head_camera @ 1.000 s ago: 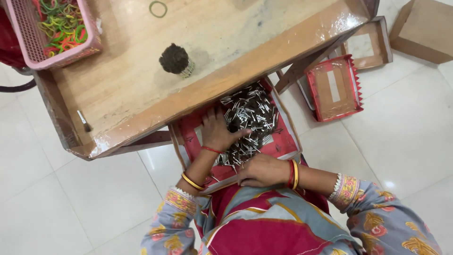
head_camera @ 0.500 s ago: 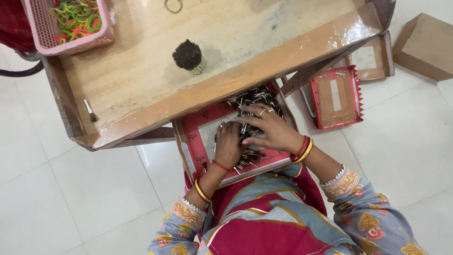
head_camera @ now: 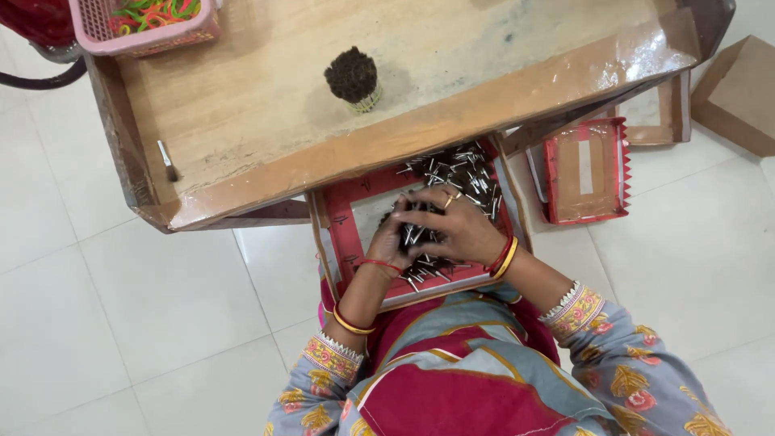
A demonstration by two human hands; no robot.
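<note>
Two red trays (head_camera: 352, 234) (head_camera: 585, 168), one pink basket (head_camera: 145, 36).

A person sits at a low wooden table (head_camera: 242, 121) and holds a red tray (head_camera: 343, 234) on the lap. The tray is full of small dark sticks with metal ends (head_camera: 464, 173). The left hand (head_camera: 395, 238) and the right hand (head_camera: 456, 230) are close together and gather a bunch of these sticks between them. On the table stands a tied round bundle of dark sticks (head_camera: 353, 78), and a pink basket (head_camera: 149, 36) with colourful rubber bands (head_camera: 153, 12) is at the corner. Another red tray (head_camera: 587, 169) lies on the white floor beside a brown cardboard box (head_camera: 739, 97).
</note>
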